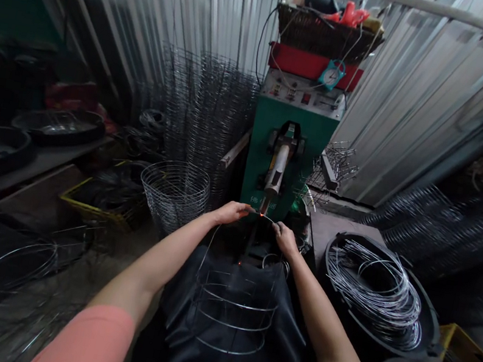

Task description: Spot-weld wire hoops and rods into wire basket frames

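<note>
**Workstation, wire forming, seen from the wearer's head.**

Item: a bent steel wire hoop (232, 235), thin, bright and smoothly curved, is arcing up from the lap, and its top section is crossing the tip of the spot welder (276, 174). A small orange spark (260, 214) is glowing at that contact. Below it, a cage-like wire basket frame (234, 305) of stacked horizontal rings is resting against a black apron (284, 336).

Hands: the left hand (231, 212) is closed, with thumb and fingers pinching the wire just beside the spark, the wrist turned inward. The right hand (285, 239) is curled and gripping the wire on the other side of the tip. Both forearms are reaching forward from pink sleeves (88, 347).

Surroundings: the green welder body (260, 147) is standing directly ahead, topped by a control panel (300, 92) and a round gauge (332, 76). A finished open wire basket (173, 194) is sitting to the left, in front of upright rolls of wire mesh (201, 112). To the right, a black rubber tub (324, 263) is holding loose coils of wire rings (372, 283). Corrugated metal sheeting (402, 109) is lining the far wall.
</note>
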`<state>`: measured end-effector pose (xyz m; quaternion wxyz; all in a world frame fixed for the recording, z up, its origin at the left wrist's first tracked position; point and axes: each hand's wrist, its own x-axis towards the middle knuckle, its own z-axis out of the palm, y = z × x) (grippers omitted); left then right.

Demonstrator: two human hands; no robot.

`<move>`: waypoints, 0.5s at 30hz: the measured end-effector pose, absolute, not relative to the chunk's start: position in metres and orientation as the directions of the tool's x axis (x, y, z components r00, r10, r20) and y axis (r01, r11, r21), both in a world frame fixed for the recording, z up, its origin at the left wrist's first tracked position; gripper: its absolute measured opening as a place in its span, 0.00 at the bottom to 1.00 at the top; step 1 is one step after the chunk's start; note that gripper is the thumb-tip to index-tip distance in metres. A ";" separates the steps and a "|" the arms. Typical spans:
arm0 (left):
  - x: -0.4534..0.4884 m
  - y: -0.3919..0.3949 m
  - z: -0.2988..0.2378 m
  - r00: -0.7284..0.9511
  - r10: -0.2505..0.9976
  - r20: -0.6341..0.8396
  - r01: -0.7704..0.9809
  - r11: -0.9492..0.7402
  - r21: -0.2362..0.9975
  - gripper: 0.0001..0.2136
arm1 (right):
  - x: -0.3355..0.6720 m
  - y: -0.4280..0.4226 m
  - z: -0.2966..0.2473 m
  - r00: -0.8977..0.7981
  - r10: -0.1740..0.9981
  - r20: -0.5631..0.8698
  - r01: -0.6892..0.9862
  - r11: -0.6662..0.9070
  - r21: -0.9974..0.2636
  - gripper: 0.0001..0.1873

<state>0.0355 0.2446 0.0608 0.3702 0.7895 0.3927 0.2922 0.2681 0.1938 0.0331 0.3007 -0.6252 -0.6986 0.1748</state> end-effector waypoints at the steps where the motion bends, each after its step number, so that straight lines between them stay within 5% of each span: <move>1: 0.036 0.244 0.061 0.517 0.839 0.170 0.405 -0.414 0.815 0.14 | 0.268 0.194 0.033 -0.036 0.980 0.198 0.771 0.153 -0.619 0.15; 10: 0.034 0.239 0.072 0.499 0.864 0.073 0.443 -0.327 0.835 0.18 | 0.283 0.161 0.037 -0.002 0.984 0.178 0.784 0.112 -0.611 0.17; 12: 0.016 0.229 0.077 0.468 0.879 0.096 0.436 -0.324 0.840 0.24 | 0.321 0.119 0.036 0.048 0.967 0.250 0.854 0.090 -0.512 0.17; 15: -0.029 0.191 0.071 0.305 0.950 0.064 0.380 -0.183 0.907 0.30 | 0.399 0.036 0.028 0.264 0.907 0.328 0.939 -0.165 -0.301 0.18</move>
